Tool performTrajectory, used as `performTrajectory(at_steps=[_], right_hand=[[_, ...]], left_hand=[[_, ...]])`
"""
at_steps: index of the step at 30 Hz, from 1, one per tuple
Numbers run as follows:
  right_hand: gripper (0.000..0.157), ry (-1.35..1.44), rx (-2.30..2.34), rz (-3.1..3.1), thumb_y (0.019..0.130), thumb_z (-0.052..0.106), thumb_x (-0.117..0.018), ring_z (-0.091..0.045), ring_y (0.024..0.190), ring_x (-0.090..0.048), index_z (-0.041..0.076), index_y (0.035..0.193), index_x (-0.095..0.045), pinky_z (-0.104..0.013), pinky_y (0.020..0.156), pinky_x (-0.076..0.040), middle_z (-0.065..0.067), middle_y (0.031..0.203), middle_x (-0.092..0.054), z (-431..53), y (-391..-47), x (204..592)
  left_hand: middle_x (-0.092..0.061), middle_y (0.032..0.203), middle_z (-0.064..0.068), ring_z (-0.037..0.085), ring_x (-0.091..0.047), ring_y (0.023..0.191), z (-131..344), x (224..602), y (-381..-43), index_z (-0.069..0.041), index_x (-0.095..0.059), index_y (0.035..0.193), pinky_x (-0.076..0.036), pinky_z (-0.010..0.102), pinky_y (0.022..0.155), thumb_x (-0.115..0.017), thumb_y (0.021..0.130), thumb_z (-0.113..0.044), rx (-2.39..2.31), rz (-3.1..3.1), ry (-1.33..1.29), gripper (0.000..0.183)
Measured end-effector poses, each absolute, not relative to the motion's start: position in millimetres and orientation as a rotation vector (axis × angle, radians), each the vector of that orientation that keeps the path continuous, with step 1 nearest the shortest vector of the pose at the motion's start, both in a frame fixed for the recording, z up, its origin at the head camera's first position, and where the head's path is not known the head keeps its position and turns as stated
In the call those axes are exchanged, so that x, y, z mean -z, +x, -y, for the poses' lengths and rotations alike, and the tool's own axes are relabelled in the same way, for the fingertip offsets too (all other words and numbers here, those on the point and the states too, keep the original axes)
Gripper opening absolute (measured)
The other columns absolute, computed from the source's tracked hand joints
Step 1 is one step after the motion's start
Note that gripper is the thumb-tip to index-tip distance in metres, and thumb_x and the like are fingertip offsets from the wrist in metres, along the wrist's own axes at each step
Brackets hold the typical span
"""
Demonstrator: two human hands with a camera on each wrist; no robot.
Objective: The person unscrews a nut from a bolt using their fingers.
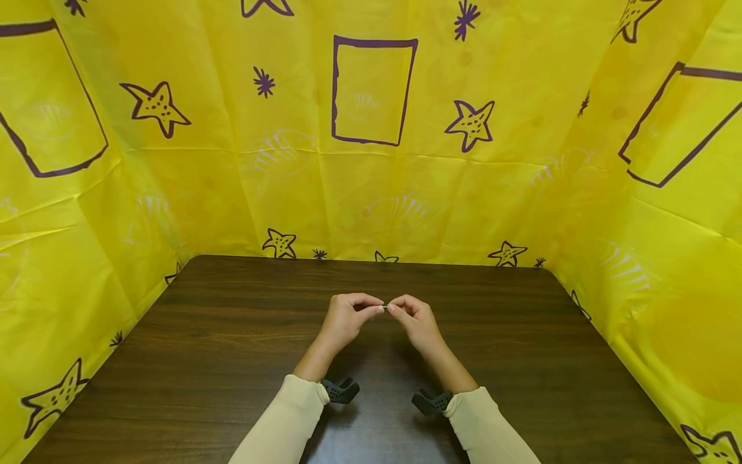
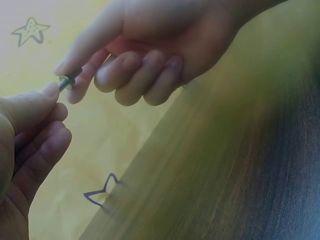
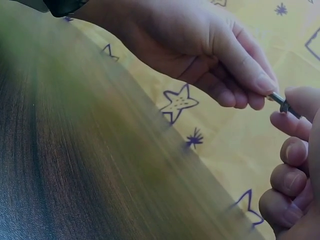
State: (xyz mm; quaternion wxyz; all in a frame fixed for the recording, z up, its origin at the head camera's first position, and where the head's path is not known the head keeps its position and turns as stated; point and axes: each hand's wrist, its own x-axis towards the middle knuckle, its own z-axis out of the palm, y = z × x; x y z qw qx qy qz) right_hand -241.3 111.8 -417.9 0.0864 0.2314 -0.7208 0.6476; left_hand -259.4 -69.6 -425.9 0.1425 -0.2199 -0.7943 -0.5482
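Observation:
A small metal bolt [image 1: 385,307] is held level between both hands, above the table. Its threads show in the left wrist view, along with a wider ring-like piece [image 3: 284,106] round the shaft; whether that is a nut or a washer I cannot tell. My left hand [image 1: 343,320] pinches one end of the bolt between thumb and fingertips. Thumb and index finger of my right hand [image 1: 418,323] pinch the other end, beside the ring-like piece, while its other fingers curl toward the palm. The fingertips cover both ends of the bolt.
A dark wood-grain table [image 1: 232,361] lies under the hands. Yellow cloth [image 1: 220,193] printed with starfish and fish surrounds its back and sides. Dark bands [image 1: 341,390] sit at both wrists, next to the light sleeves [image 1: 284,419].

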Motion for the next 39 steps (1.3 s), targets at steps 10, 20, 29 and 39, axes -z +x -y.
performTrajectory(at_steps=[10, 20, 29, 39], right_hand=[[0.013, 0.760, -1.990, 2.058, 0.089, -0.009, -0.063, -0.003, 0.051, -0.036, -0.016, 0.100, -0.063, -0.020, 0.049, -0.030, 0.002, 0.059, -0.043, -114.8, -242.0, 417.9], [0.021, 0.789, -2.085, 2.009, 0.088, -0.012, -0.061, -0.003, 0.050, -0.036, -0.019, 0.109, -0.059, -0.021, 0.046, -0.029, 0.000, 0.061, -0.042, -116.6, -243.0, 418.9], [0.020, 0.705, -2.006, 2.207, 0.099, 0.003, -0.054, -0.009, 0.052, -0.039, -0.013, 0.105, -0.064, -0.022, 0.050, -0.033, -0.005, 0.059, -0.043, -113.8, -240.7, 414.4], [0.036, 0.637, -1.872, 2.323, 0.103, 0.012, -0.048, -0.008, 0.050, -0.039, -0.015, 0.085, -0.064, -0.023, 0.052, -0.033, 0.001, 0.052, -0.042, -112.2, -241.7, 414.7]], left_hand=[[-0.071, 0.076, -0.003, 0.009, -0.064, 0.062, 70.9, 427.5, -261.9, -0.010, -0.078, 0.087, -0.054, 0.028, 0.058, -0.078, 0.083, -0.012, 1.582, 2.257, -0.648, 0.005], [-0.072, 0.076, 0.000, 0.010, -0.065, 0.062, 72.3, 428.7, -263.1, -0.006, -0.078, 0.086, -0.054, 0.028, 0.058, -0.078, 0.081, -0.010, 1.609, 2.224, -0.655, 0.006], [-0.072, 0.077, 0.001, 0.011, -0.065, 0.063, 72.6, 428.3, -262.4, -0.007, -0.078, 0.087, -0.054, 0.028, 0.058, -0.079, 0.081, -0.010, 1.604, 2.232, -0.660, 0.007], [-0.071, 0.077, -0.001, 0.010, -0.063, 0.063, 71.6, 427.7, -262.3, -0.002, -0.077, 0.089, -0.053, 0.028, 0.058, -0.077, 0.083, -0.012, 1.593, 2.268, -0.667, 0.012]])
